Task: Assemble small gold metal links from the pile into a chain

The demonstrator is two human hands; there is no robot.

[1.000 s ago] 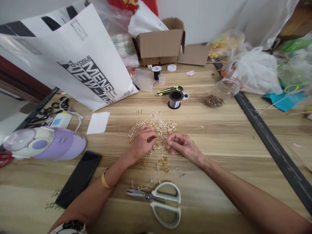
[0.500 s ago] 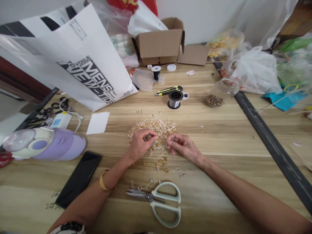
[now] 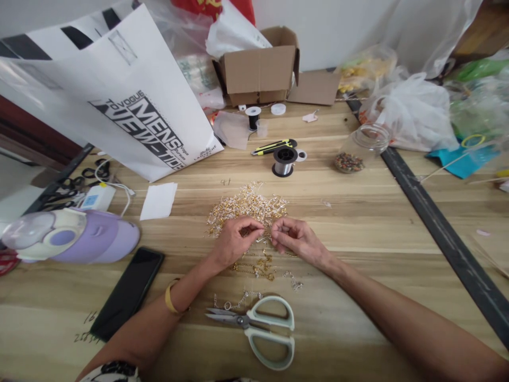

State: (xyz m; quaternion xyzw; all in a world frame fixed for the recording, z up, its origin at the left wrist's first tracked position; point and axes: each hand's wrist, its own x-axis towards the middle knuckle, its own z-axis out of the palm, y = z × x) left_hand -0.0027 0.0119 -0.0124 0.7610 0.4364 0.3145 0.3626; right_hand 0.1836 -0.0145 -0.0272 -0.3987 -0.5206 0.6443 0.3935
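My left hand [image 3: 237,241] is pinched, thumb against fingertips, at the near edge of a pile of small gold and silver jewelry pieces [image 3: 242,206]. Close by on its right, my right hand [image 3: 296,237] is also closed in a pinch. The two sets of fingertips nearly meet; whatever lies between them is too small to make out. Short gold chains [image 3: 256,269] lie just below the hands, with a small silver chain [image 3: 293,280] to their right. Nearer to me rest scissors [image 3: 254,324] with pale handles, blades pointing left, beside another silver chain [image 3: 238,302].
A phone [image 3: 129,292] and a purple bottle [image 3: 99,234] lie at left, near a white paper bag [image 3: 159,101]. Beyond the pile are a wire spool [image 3: 283,163], a yellow-black cutter [image 3: 274,147], a jar of beads [image 3: 353,154] and a cardboard box [image 3: 260,71].
My left hand has moved slightly right, bringing its fingertips closer to my right hand's. The right hand has barely moved, and the camera view has shifted a little.
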